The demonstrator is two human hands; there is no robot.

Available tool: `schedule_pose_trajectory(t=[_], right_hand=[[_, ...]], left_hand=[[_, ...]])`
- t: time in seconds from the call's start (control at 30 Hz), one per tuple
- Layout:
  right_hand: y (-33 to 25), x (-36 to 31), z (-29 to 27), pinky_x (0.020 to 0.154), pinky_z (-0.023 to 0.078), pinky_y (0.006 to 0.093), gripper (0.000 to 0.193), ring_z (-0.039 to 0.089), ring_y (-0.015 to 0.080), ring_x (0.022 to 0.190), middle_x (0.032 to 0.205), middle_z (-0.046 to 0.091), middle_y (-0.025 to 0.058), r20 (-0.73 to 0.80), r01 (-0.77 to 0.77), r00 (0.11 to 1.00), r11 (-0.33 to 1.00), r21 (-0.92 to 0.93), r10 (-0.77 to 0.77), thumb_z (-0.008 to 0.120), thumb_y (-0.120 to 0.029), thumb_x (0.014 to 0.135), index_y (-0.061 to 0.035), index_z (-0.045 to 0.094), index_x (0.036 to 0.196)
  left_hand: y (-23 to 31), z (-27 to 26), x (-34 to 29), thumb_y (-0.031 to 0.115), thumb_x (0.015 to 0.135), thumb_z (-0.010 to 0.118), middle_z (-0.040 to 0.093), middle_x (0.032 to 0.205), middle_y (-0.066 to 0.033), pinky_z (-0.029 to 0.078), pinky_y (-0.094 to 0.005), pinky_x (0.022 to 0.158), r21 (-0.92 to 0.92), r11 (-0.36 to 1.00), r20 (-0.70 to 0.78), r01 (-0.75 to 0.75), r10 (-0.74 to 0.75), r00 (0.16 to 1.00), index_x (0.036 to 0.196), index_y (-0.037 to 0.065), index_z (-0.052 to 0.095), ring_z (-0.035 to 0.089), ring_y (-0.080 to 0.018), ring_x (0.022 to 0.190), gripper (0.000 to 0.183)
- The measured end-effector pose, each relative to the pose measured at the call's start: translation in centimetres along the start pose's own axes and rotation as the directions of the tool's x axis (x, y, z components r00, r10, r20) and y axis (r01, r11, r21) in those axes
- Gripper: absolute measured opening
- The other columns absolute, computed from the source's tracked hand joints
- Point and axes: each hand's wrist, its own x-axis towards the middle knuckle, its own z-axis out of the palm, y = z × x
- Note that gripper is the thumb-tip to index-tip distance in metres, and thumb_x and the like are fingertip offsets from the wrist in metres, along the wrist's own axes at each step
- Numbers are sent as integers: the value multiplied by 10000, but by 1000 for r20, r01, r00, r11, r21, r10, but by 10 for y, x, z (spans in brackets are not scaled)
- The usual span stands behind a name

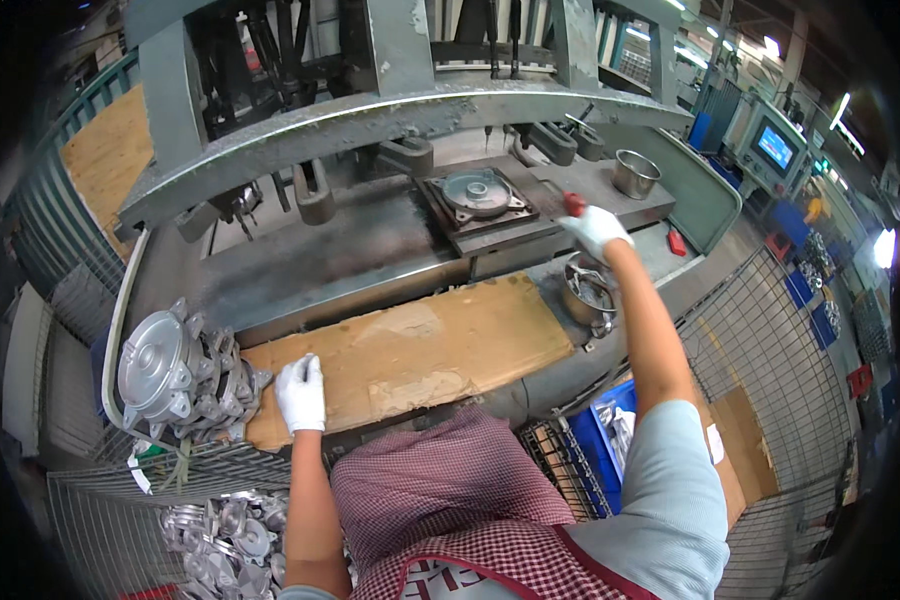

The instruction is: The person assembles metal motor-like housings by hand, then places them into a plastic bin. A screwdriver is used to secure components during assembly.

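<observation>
My right hand, in a white glove, is closed around a red-handled tool; its kind is blurred. The tool is just right of a round, flanged metal casting, which sits in a square fixture on the machine bed. My left hand, also gloved in white, rests empty at the near left part of a worn wooden board, fingers loosely bent and slightly apart. Close to its left stands a stack of similar castings. Below my right hand is a metal pot with pieces inside.
A grey machine beam spans above the bed, with clamp arms hanging under it. A steel cup and a red object stand at right. Wire baskets and a blue bin flank me; castings fill the left one.
</observation>
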Motion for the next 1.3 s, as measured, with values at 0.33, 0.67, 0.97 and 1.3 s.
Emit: schedule_pose_trajectory(t=[0.33,0.67,0.97,1.3], right_hand=[[211,-141,20,861,504,444,639,638,350,1045,1122,654,205,-351,-646,664,743,176,661,680,-538,762,-100,613,1222],[-86,-67,68,829,508,445,331,658,349,899,956,693,167,-644,494,685,867,66,-341,613,-286,891,-59,664,1126],[-256,-36,84,819,519,457,460,672,343,908,962,693,182,-115,600,785,793,-105,-609,619,-485,856,-58,655,1024],[-198,-218,116,655,392,419,268,606,254,700,717,622,52,-201,828,491,526,-194,-848,696,-369,792,-133,570,804]], left_hand=[[3,-8,-10,170,888,654,678,965,-147,482,-358,853,-73,997,-14,-14,13,1000,1012,-1,703,637,-274,910,217],[22,-94,-75,41,790,703,641,862,-102,470,-387,755,-148,976,-95,-157,144,985,1014,63,694,597,-275,813,226],[65,-212,-18,-12,734,722,618,769,-99,452,-380,672,200,905,-382,-375,424,821,1037,66,703,572,-281,724,313],[42,-285,32,239,714,771,638,874,-111,484,-379,749,471,840,121,-271,243,963,979,47,668,612,-294,855,343]])
